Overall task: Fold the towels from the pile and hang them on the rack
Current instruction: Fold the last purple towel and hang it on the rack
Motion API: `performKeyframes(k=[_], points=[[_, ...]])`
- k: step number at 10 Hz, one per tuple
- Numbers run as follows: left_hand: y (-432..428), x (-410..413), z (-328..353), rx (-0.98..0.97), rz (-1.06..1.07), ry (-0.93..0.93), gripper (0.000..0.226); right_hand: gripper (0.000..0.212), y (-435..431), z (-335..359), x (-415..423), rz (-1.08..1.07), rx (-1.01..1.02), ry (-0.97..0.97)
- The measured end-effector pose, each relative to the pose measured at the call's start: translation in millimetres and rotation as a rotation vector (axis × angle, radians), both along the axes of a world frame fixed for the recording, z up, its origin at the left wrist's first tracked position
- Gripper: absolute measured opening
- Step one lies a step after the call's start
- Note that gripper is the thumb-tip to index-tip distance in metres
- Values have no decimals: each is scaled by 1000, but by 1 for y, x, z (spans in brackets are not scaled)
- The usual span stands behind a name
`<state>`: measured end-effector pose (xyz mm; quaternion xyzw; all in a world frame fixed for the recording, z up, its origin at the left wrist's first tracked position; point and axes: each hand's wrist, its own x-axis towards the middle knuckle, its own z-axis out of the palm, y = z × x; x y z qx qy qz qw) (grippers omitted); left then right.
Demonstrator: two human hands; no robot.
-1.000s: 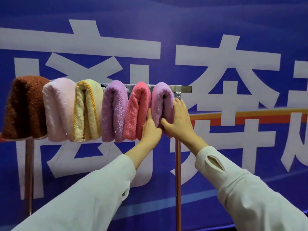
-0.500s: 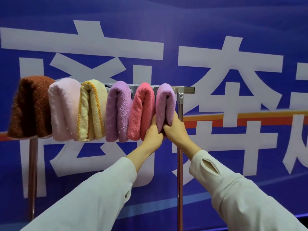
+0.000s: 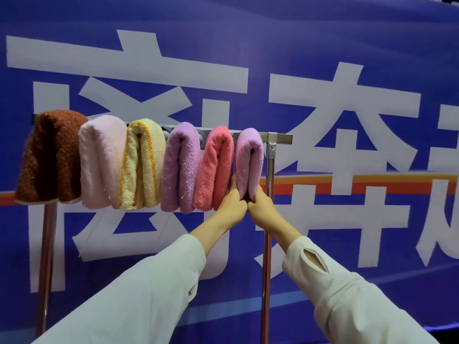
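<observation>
Head camera is looking at a rack [image 3: 280, 138] whose grey bar is running left to right in front of a blue banner [image 3: 347, 33] with large white characters; six folded towels are hanging over that bar side by side, each touching its neighbour. From the left they are sitting in this order: a brown towel [image 3: 49, 157], a pale pink towel [image 3: 99, 160], a yellow towel [image 3: 141, 165] with corded trim, a purple towel [image 3: 181, 167], a coral towel [image 3: 213, 167] and a lilac towel [image 3: 249, 160].

The lilac towel is hanging last in the row, just left of the rack's right post [image 3: 270, 170]; a short bare stub of bar is sticking out to the right past the joint. The left hand [image 3: 231, 207] is pinching the lower end of the lilac towel, its fingers reaching up into the gap between that towel and the coral one, so the coral towel is crowding it on the left; the right hand [image 3: 260, 207] is curling round the same lower end from the right, and the two hands are touching under the towel. The right wrist is crossing in front of the right post and hiding part of it; the left post [image 3: 46, 244] is standing below the brown towel. Both arms are coming up from the near edge in white sleeves [image 3: 347, 306].
</observation>
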<state>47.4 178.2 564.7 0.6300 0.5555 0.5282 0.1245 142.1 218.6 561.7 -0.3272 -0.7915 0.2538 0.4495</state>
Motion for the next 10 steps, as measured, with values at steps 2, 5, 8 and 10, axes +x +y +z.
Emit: performKeyframes(k=[2,5,8,10], points=[[-11,-9,-11,-150,-33,77,85,89,-15,-8,13,49,-25,-97],[-48,-13,-17,-280,-34,44,76,99,-38,-11,25,-62,-198,-176],[-163,-11,-17,-348,-17,-83,50,61,-129,-4,61,-17,-316,-205],[-271,-8,-4,-326,-11,-75,35,48,-219,8,74,95,-214,-178]])
